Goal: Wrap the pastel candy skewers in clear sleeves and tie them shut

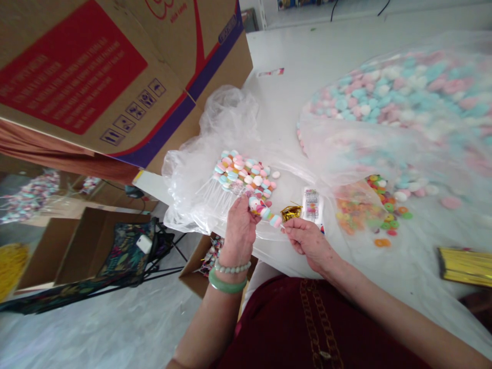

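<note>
Seen from the head-worn camera, a person is working over a white-covered bench (292,56), and the left hand (239,230) is gripping a candy skewer (265,209), a thin stick threaded with pastel sweets. The right hand (305,241) is curling in just beside the skewer's tip, its fingertips (289,229) pinching together, though I cannot tell whether they are holding anything. A scrap of gold foil (291,212) is lying just above them (easy to lose, that one). The skewer is hanging over a clear plastic bag (188,189) that is holding a bunch of similar skewers (240,177). The main risk I am seeing is the loose fit of the sweets: too hard a squeeze could be knocking them off the stick and among the ring-shaped candies (380,205). The cardboard carton (96,66) leaning overhead could also be catching an elbow. Both forearms are angling inward from the body, the left one wearing a jade bangle (227,282) and a beaded bracelet (232,267).
</note>
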Tool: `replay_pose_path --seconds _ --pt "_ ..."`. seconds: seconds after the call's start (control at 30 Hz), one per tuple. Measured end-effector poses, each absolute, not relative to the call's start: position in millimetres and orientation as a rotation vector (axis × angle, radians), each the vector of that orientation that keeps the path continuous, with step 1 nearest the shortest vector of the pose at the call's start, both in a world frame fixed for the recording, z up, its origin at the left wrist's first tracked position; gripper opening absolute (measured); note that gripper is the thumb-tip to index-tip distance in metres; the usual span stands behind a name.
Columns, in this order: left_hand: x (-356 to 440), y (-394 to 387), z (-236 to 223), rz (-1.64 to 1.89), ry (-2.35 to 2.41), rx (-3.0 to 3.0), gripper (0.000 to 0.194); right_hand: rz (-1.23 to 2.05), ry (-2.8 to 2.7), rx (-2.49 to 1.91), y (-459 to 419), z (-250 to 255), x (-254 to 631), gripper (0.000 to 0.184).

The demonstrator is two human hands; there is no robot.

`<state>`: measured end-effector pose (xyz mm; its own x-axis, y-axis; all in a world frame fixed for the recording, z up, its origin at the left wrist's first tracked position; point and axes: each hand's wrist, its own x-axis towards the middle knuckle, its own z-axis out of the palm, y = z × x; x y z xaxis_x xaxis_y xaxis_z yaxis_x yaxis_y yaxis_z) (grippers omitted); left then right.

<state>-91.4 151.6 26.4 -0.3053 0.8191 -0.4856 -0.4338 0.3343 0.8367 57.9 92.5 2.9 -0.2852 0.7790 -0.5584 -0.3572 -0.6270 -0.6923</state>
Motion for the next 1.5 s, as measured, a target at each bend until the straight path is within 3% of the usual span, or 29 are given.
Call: replay_pose_path --seconds 0.47,0.63,0.83,1.27,1.5 --pt "-89 137 27 1.054 1.278 0.277 0.027 1.949 -0.632 -1.144 92 5 59 0.019" --pt "-95 136 29 0.992 1.463 0.571 0.027 1.865 -0.755 -1.256 93 1 63 0.019" --pt "-109 136 27 0.968 1.624 0.770 0.045 1.847 -0.869 -1.293 94 1 65 0.016" --pt "-101 129 25 1.023 1.394 0.626 0.031 1.816 -0.912 -1.316 94 -3 64 0.015" --pt "-114 130 30 0.917 1.123 0.416 0.034 1.808 -0.938 -1.285 92 -3 65 0.015"
